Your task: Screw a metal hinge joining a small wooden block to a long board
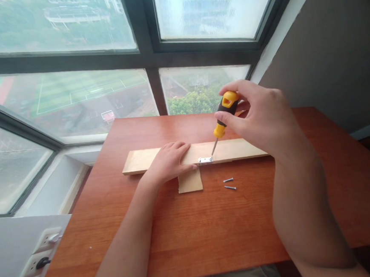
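Screwdriver [222,120] gripped in closed right hand [260,115], shaft slanting from 1 o'clock down to 7, tip on bracket [205,160] at near edge of plank [237,149]; left hand [169,161] open, flat, pressing plank at bracket's 9 o'clock.

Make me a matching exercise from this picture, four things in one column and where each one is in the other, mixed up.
Things
1. screwdriver
2. long wooden board
3. two loose screws
4. metal plate

Places
A. lying on the table, nearer the person than the board
B. pressed down by the flat left hand
C. gripped in the right hand
D. at the board's near edge, under the screwdriver's tip

Pairs: 1-C, 2-B, 3-A, 4-D
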A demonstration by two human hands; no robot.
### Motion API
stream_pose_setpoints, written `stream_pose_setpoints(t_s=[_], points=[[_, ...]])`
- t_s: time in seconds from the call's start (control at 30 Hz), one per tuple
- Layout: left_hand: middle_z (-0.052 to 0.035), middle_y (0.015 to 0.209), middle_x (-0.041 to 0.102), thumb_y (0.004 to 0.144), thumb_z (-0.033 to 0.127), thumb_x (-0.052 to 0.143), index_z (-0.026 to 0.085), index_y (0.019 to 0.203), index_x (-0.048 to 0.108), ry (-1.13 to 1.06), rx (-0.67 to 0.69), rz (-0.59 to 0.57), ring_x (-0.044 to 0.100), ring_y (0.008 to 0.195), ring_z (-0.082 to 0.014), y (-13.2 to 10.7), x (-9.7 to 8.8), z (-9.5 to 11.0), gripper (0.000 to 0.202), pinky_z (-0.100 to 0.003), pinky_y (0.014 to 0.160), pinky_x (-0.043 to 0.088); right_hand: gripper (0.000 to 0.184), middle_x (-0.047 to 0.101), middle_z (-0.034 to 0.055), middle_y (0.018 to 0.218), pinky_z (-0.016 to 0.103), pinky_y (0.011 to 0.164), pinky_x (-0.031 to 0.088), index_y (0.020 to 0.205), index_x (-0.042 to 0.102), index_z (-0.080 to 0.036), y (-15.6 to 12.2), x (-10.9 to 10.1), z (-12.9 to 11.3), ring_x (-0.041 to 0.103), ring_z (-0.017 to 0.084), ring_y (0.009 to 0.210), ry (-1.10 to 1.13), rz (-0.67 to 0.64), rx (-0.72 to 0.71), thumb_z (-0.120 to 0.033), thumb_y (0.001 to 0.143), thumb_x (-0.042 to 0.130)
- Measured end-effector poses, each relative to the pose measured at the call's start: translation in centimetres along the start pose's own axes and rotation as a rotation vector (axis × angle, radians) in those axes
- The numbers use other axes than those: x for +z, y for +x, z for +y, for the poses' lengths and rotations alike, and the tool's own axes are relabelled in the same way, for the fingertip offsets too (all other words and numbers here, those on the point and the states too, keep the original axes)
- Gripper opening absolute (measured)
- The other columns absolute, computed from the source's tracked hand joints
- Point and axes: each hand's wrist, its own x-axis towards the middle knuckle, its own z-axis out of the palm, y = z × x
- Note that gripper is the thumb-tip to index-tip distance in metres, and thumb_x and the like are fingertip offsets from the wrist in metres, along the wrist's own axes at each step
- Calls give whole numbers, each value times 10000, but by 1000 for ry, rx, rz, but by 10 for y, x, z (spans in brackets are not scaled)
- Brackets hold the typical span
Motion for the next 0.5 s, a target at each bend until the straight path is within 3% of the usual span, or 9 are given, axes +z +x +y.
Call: stream_pose_setpoints(t_s=[0.5], points=[[-111, 1385, 553, 856, 616, 584, 230, 1374, 491, 20, -4, 24, 520, 1239, -317, 1, 6, 1, 653, -430, 1032, 383, 344, 724, 22, 999, 340, 717, 588, 1127, 667, -241, -5, -3, -11, 700, 205, 790, 222, -6, -49, -269, 788, 719]])
